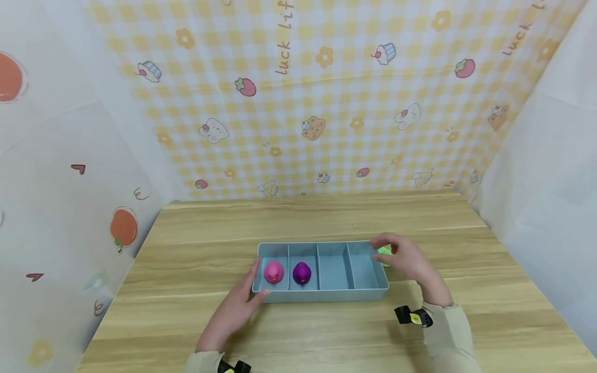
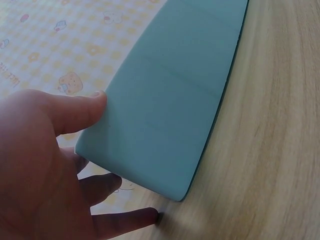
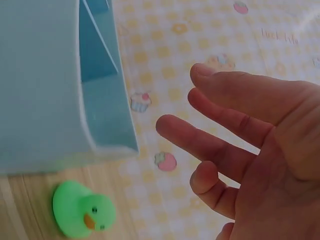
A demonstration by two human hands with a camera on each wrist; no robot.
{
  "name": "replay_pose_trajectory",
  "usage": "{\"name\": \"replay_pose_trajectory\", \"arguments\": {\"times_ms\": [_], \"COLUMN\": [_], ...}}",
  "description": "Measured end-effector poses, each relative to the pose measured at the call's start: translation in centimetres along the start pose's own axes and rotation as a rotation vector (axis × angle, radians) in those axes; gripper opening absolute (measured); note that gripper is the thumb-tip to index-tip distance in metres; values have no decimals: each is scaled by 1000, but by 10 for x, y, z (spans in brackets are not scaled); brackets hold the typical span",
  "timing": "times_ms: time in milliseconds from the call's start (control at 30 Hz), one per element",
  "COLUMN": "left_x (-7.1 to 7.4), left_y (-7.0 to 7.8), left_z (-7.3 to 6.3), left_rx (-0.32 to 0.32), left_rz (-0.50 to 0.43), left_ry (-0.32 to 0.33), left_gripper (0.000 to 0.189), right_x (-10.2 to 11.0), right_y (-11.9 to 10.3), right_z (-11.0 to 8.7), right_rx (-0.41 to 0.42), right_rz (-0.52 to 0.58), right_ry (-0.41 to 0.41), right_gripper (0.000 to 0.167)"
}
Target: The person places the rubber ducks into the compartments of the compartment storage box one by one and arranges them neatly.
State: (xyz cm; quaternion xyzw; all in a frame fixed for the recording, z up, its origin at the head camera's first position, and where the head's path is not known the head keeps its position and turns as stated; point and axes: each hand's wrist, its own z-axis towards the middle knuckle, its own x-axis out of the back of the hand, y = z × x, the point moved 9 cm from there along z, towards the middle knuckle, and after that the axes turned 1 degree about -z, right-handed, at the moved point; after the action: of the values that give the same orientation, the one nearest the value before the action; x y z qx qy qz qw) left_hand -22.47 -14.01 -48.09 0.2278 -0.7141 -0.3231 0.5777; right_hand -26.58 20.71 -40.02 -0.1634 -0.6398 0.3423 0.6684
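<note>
A light blue box (image 1: 332, 267) with several compartments lies on the wooden table. Inside it, a pink rubber duck (image 1: 273, 272) sits in the leftmost compartment and a purple rubber duck (image 1: 302, 273) in the one beside it. My left hand (image 1: 237, 305) holds the box's left end, thumb on the front wall and fingers along the end wall. My right hand (image 1: 408, 257) hovers by the right end with thumb and fingers apart, holding nothing. A green rubber duck (image 3: 82, 210) rests on the table just outside that end; in the head view, the hand partly hides it.
The wooden table (image 1: 186, 290) extends around the box. Behind it hangs a yellow checked cloth (image 1: 289, 155) with printed cakes and fruit. White cloth stands at the left (image 1: 60, 171) and at the right (image 1: 541, 171).
</note>
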Motion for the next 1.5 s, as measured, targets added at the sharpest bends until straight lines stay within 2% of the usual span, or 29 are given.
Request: {"name": "replay_pose_trajectory", "arguments": {"times_ms": [467, 667, 867, 1000, 1100, 1300, 1500], "left_x": [0, 0, -1, -1, -1, -1, -2], "left_y": [-4, 0, 0, -1, -2, -4, -4], "left_z": [-2, -2, -1, 0, 0, 0, 1], "left_rx": [24, -8, -7, 2, 7, 6, -4], "left_rz": [-3, -15, -15, -12, -9, -5, -3], "left_ry": [-6, -9, -14, -18, -19, -18, -19], "left_gripper": [74, 74, 74, 75, 75, 76, 75], "right_x": [30, 32, 24, 19, 16, 9, 5], "right_y": [59, 87, 110, 119, 121, 126, 131], "right_z": [-20, -25, -31, -35, -35, -35, -40], "right_rx": [-179, -241, -301, -322, -305, -268, -317], "right_rz": [15, 46, 82, 117, 123, 142, 182], "right_ry": [67, 68, 28, -1, -14, -8, -25], "right_gripper": [33, 43, 51, 59, 63, 60, 58]}}
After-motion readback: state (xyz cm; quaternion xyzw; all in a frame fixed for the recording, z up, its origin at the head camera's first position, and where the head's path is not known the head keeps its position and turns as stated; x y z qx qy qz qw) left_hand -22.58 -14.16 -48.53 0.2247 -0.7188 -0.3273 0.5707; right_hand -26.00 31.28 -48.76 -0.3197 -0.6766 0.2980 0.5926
